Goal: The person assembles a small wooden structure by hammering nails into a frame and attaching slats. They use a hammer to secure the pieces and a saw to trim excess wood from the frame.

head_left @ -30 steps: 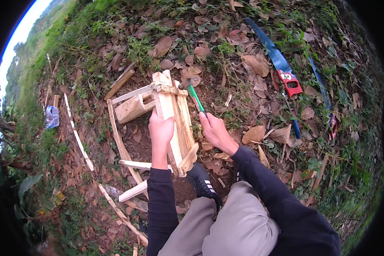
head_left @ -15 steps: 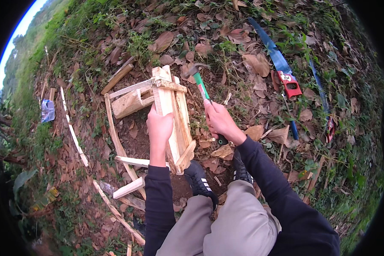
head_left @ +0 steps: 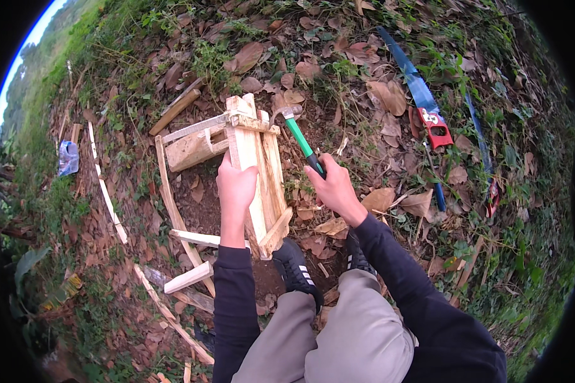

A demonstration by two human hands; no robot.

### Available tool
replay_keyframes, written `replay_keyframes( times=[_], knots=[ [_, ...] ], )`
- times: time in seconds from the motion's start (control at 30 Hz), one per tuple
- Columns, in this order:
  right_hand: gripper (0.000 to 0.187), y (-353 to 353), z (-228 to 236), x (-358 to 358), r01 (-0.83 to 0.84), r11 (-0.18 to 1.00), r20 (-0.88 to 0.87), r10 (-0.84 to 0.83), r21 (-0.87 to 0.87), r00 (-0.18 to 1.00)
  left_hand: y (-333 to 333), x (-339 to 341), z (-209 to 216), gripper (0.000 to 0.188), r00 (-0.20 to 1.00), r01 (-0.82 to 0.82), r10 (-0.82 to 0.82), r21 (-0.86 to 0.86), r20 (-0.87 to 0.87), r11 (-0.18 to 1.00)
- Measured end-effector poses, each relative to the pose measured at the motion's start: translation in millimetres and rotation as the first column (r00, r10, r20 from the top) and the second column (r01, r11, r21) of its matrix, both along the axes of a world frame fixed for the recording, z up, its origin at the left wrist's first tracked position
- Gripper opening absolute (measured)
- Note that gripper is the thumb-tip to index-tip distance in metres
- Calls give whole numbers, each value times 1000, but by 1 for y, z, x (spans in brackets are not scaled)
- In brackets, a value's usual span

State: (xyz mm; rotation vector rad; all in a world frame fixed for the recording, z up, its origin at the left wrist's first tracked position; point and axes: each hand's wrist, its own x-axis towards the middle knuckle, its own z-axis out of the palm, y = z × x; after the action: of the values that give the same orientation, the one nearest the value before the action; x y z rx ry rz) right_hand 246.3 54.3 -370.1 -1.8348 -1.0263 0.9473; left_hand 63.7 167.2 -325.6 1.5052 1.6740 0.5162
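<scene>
— Hammer first: where is it and who has it?

— Right hand is closed around the lower part of its green and black handle. The metal head points up and away from the person, touching or just beside the top right corner of the wooden frame, at the short crosspiece nailed there. Whether it actually touches the wood I cannot tell.

— And the other of the two hands?

— Left hand is wrapped around the frame's left upright plank, fingers curled round its edge, gripping it firmly about halfway up. The frame stands on bare soil among dry leaves, leaning a little, made of pale rough planks.

— What sits close to the frame?

— A black shoe with white stripes is planted right at the frame's lower end, touching or nearly touching it. Left of the frame, a chunky block of pale wood lies against thin slats that spread out on the ground. A round stick lies further up to the left.

— Further out?

— To the right, well apart from the hands, a hand saw with a blue blade and a red handle lies on the leaves. A second long blue tool lies beyond it. Far left, a scrap of bluish plastic rests in the grass.
</scene>
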Motion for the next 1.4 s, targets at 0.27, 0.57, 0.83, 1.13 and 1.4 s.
replay_keyframes(
  times=[0.27, 0.57, 0.83, 1.13, 1.4],
  knots=[
    [43, 6, -9, 2, -117, 980, -319, 61, -161, 946, -2, 3, 4, 49, 999, -1, 2, 29, -37, 1000],
    [46, 18, -2, -1, -21, 992, -379, -29, -127, 925, -12, 27, 22, 47, 993, -20, 22, 19, -119, 1000],
    [48, 25, 26, 14, -106, 990, -48, 102, -95, 994, -11, 18, 23, 47, 993, -12, 15, 26, -121, 1000],
    [33, 17, 15, 8, -208, 977, 171, 197, 52, 965, -14, 18, 21, 51, 996, -10, 15, 56, -90, 998],
    [26, 2, -33, -14, -76, 986, 266, 34, 149, 963, -12, 31, 24, 51, 992, 11, -7, 27, -125, 1000]
  ],
)
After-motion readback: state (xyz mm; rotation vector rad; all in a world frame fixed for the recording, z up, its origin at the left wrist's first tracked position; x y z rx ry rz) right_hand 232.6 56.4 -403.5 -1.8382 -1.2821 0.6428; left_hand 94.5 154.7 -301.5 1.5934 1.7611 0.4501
